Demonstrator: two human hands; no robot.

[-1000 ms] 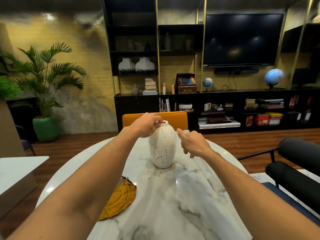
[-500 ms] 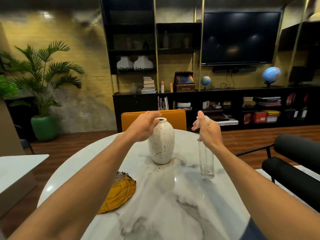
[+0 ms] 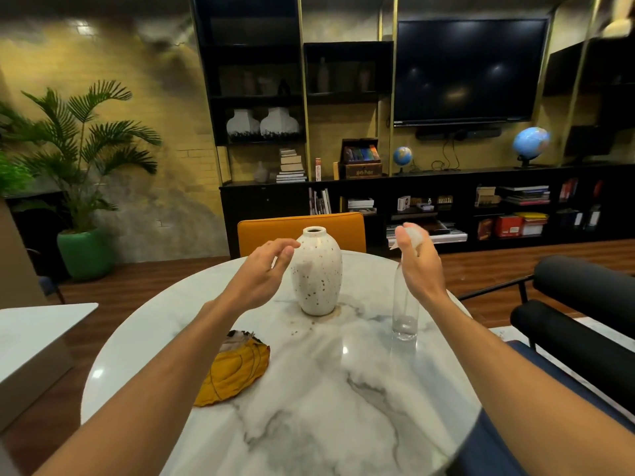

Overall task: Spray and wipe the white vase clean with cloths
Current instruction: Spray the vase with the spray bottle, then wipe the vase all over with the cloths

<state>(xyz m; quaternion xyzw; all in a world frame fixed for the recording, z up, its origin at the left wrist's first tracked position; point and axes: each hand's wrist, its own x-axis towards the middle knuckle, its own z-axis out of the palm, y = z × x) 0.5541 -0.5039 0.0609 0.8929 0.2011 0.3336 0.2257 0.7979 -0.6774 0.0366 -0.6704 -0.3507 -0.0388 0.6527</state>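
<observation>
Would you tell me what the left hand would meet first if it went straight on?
Most likely the vase: the open left hand points its fingers at the vase's shoulder, close by; whether they already touch is unclear.

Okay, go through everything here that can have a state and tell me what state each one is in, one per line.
vase: upright on the table, mouth uncovered.
spray bottle: upright, little liquid at the bottom.
cloth: crumpled on the table, untouched.
left hand: open, beside the vase.
right hand: curled round the spray bottle's top.
TV: off.
</observation>
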